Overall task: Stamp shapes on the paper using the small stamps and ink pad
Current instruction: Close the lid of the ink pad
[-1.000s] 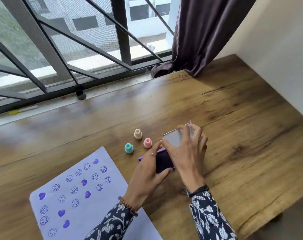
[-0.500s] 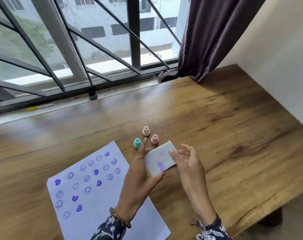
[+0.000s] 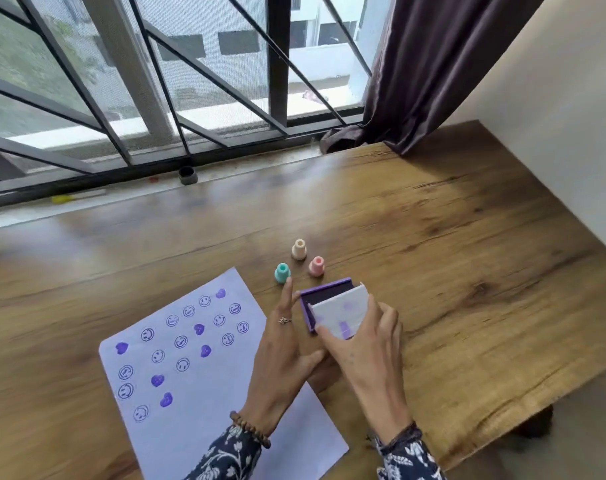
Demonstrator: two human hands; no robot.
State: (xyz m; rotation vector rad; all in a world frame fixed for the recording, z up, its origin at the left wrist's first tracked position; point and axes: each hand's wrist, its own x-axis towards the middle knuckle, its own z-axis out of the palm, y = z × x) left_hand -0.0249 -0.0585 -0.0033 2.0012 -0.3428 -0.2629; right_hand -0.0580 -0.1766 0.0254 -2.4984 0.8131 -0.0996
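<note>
Since half a second ago the ink pad's white lid [image 3: 343, 315] has come down from the air and now sits tilted over the purple ink pad [image 3: 324, 294] on the table [image 3: 467, 271], the pad's far strip uncovered. Nearest, at five o'clock, the right hand [image 3: 367, 355] grips the lid, thumb on its near edge and fingers curled round its right side. Just left of it, the left hand [image 3: 282, 344] lies with straight fingers beside the pad, holding nothing. At eight o'clock lies the paper [image 3: 190, 427], stamped with purple smileys and hearts. Farther, toward twelve, stand three small stamps: teal stamp [image 3: 282, 273], pink stamp [image 3: 316, 266], cream stamp [image 3: 299, 249].
</note>
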